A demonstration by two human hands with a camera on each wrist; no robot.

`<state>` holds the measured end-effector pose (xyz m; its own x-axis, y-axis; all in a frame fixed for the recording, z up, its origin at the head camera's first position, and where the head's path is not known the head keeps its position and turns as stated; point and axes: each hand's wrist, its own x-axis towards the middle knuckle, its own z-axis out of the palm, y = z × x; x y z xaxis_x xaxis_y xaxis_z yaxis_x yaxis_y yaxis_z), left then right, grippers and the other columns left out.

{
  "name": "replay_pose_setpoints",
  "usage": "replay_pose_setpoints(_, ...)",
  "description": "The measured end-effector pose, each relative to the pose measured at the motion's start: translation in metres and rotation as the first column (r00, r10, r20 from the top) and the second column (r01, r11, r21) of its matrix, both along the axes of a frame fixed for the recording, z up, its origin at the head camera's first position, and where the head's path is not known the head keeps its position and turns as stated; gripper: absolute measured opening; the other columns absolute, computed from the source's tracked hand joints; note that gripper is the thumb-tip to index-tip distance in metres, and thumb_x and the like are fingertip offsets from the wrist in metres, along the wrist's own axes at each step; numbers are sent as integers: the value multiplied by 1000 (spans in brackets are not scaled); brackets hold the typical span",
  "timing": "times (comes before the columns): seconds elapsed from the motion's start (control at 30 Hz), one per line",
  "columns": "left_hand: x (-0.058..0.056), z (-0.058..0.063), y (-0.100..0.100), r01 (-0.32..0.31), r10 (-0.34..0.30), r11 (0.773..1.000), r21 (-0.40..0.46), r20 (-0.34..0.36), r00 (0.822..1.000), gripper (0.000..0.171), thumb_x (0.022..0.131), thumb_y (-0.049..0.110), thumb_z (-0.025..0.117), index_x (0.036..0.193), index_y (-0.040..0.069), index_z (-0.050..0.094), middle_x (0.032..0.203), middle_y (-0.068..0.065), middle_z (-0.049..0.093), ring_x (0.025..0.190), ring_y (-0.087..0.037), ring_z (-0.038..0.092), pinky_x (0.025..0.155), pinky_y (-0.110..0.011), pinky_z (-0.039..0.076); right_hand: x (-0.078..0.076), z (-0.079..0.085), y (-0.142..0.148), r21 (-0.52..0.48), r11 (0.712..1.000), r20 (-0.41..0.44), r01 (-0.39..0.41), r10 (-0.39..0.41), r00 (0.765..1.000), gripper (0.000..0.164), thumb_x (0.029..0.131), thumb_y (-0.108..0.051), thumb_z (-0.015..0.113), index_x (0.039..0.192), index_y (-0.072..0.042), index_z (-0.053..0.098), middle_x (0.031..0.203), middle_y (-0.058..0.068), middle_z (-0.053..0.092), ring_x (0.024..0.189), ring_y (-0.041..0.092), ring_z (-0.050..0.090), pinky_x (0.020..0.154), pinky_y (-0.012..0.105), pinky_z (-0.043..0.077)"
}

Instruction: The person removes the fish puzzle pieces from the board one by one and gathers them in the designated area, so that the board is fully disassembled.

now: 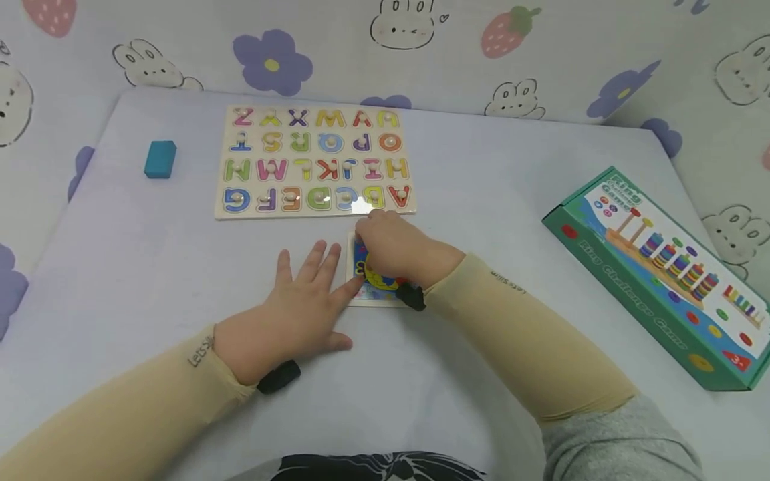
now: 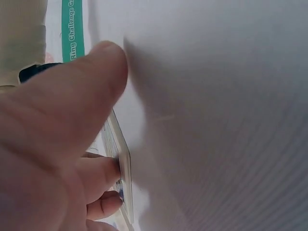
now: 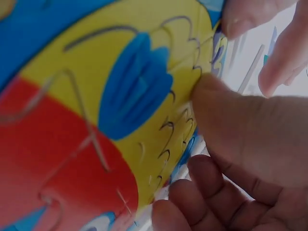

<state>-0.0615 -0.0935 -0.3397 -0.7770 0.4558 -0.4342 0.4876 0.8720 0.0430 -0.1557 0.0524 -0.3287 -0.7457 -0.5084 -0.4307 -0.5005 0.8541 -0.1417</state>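
A small jigsaw puzzle (image 1: pixel 380 281) with a yellow and red fish on blue lies in a pale frame on the table. My right hand (image 1: pixel 400 246) is over it with fingers curled. In the right wrist view, its thumb presses on the yellow part of the fish puzzle (image 3: pixel 159 43), near the tail. No loose piece shows in this hand, which covers the upper right of the puzzle. My left hand (image 1: pixel 295 310) lies spread out on its left, the index fingertip on the puzzle's left side. In the left wrist view, fingertips touch the frame's edge (image 2: pixel 126 175).
Behind the hands lies a wooden alphabet board (image 1: pixel 315 160) with knobbed letters. A teal block (image 1: pixel 160 159) stands at the back left. The green Ring Challenge Game box (image 1: pixel 658 280) lies on the right. A patterned cloth wall (image 1: pixel 445 80) borders the table's back.
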Motion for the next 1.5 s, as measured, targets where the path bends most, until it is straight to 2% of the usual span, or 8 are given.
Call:
replay_pose_setpoints(0.43,-1,3,1,27,-28,1000,13,19,999,89,82,67,61,153,25,29,162,-19,8,149,-40,-4,107,-77,4,-4,-2,2,-58,990,103,127,-121,987,49,84,-15,73,129,-8,56,121,9,55,107,22,50,98,35,49)
replay_pose_setpoints(0.67,-1,4,4,59,-59,998,2,18,998,91,82,67,60,154,21,28,163,-10,11,150,-39,-1,107,-77,4,-4,-3,13,-205,962,119,179,-157,980,26,87,-9,68,111,-17,59,112,6,59,101,22,54,94,37,51)
replay_pose_setpoints(0.83,-1,3,8,67,-67,998,5,28,997,93,82,65,62,154,18,26,162,-9,17,150,-39,5,108,-76,3,-8,3,33,-364,883,193,296,-240,952,15,93,-11,63,106,-16,62,103,5,64,94,22,56,87,34,51)
replay_pose_setpoints(0.93,-1,4,8,67,-67,998,12,23,997,93,82,64,63,154,16,28,162,-10,20,149,-39,11,108,-76,3,-15,10,56,-409,816,243,409,-334,911,19,92,-13,65,112,-14,65,105,6,63,94,22,55,84,32,51)
replay_pose_setpoints(1.03,0,5,6,58,-58,998,19,6,998,92,82,62,64,152,14,31,160,-12,23,148,-39,15,108,-76,3,-21,13,82,-372,780,280,503,-423,862,24,91,-13,66,115,-13,67,104,7,60,90,22,55,77,29,51)
replay_pose_setpoints(1.13,1,5,2,44,-44,999,26,-13,999,89,82,60,65,151,11,35,159,-14,27,148,-39,17,108,-75,3,-23,10,101,-301,783,322,545,-454,831,24,91,-12,66,115,-12,68,101,8,60,84,21,57,71,26,51)
replay_pose_setpoints(1.23,1,6,2,47,-46,998,29,-28,999,88,83,60,65,149,9,38,157,-16,30,147,-40,19,108,-76,3,-20,3,111,-257,802,341,539,-446,827,24,91,-13,67,115,-12,70,100,9,60,84,21,56,68,24,48)
replay_pose_setpoints(1.5,-1,6,14,86,-85,996,37,-32,996,88,83,60,65,148,8,38,156,-17,31,144,-39,27,108,-76,4,-11,-10,118,-192,847,206,495,-459,864,23,92,-13,65,115,-13,70,106,8,62,97,23,52,78,31,49)
